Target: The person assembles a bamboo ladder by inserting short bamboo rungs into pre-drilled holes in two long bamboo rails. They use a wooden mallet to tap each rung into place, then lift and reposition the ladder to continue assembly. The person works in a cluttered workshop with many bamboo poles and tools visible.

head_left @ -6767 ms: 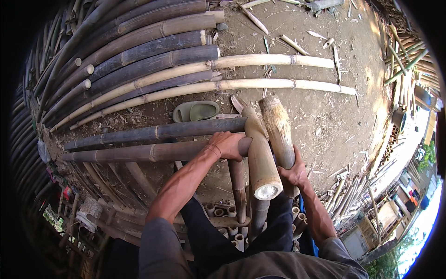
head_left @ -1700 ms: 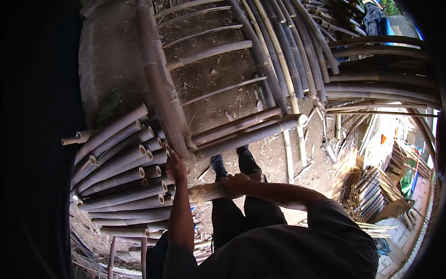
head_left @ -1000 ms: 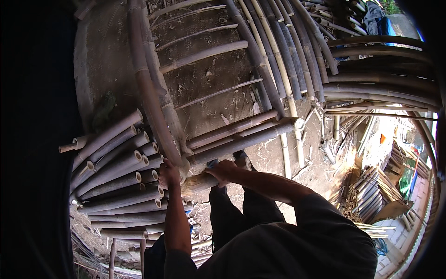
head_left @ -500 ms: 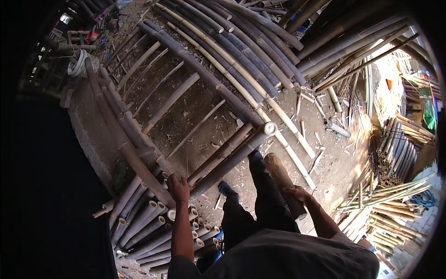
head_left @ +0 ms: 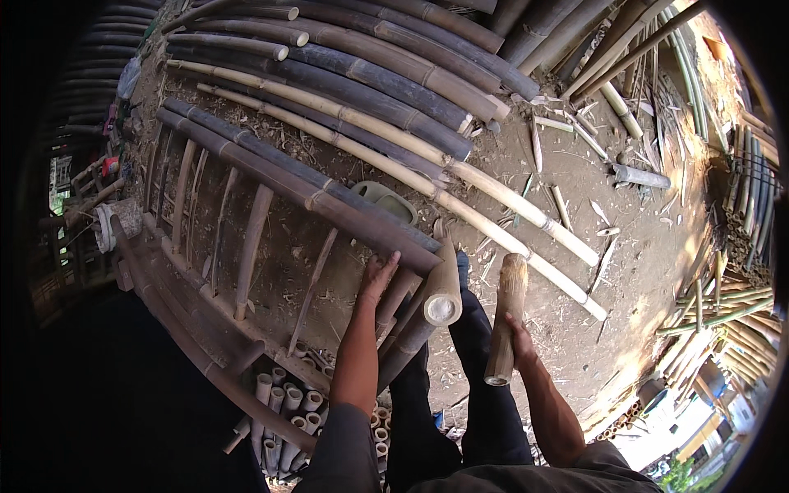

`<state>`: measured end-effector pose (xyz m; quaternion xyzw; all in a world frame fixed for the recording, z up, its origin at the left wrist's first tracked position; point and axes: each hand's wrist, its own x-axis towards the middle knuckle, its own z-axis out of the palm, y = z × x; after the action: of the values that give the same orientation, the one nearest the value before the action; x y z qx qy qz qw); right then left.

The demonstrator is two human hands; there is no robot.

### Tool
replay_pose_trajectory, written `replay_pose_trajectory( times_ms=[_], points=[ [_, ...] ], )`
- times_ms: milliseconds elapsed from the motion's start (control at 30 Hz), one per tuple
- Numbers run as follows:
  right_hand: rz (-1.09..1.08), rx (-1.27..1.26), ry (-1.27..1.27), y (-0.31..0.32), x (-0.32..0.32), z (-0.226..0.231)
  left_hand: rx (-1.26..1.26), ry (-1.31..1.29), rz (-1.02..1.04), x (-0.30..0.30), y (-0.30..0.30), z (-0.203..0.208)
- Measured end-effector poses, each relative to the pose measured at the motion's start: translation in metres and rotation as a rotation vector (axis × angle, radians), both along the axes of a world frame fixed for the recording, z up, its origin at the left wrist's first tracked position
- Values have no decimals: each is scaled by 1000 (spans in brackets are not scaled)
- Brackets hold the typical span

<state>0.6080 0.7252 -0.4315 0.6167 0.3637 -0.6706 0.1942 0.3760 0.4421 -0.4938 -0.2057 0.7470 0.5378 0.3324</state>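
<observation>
My right hand point(head_left: 519, 337) grips a short, thick bamboo piece point(head_left: 507, 316) and holds it upright at my right side. My left hand point(head_left: 377, 276) rests with spread fingers against the end of a long dark bamboo pole point(head_left: 296, 193) that lies across a rack. Right beside that hand, another short bamboo piece point(head_left: 441, 287) leans with its cut, hollow end facing up. My legs in dark trousers point(head_left: 472, 386) stand between the two hands.
A bamboo rack with rungs point(head_left: 222, 246) runs along the left. Long bamboo poles point(head_left: 394, 90) lie stacked on the dirt ahead. A green sandal point(head_left: 385, 200) sits on the ground. Cut bamboo tubes point(head_left: 288, 403) are stacked under the rack. Split strips point(head_left: 731, 312) pile up at the right.
The view has swung from the stacked tubes up to the ground and long poles. My right hand has brought the short piece down to my right side, and my left hand now touches the dark pole's end.
</observation>
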Motion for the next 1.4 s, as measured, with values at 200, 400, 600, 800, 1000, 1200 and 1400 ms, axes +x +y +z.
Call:
replay_pose_trajectory(
  times_ms=[200, 400, 600, 800, 1000, 1200, 1400],
  points=[
    [-179, 5, -27, -4, 16, -64, -32, -281, -198, 16, 33, -27],
    [-205, 281, -274, -68, -21, -116, 208, -156, -92, 33, 25, -25],
    [246, 279, 57, -78, -21, -118, 264, -128, -33, 42, 12, -39],
    [49, 160, 31, -89, -19, -135, 202, -88, -131, 38, 15, -39],
    [-41, 260, 54, -80, -2, -94, 178, -81, -143, 35, 7, -47],
    [-338, 172, 32, -79, -27, -15, 208, -111, -82, 36, 3, -59],
    [136, 169, 233, -97, -44, -32, 105, -70, -162, 37, 0, -44]
  ],
)
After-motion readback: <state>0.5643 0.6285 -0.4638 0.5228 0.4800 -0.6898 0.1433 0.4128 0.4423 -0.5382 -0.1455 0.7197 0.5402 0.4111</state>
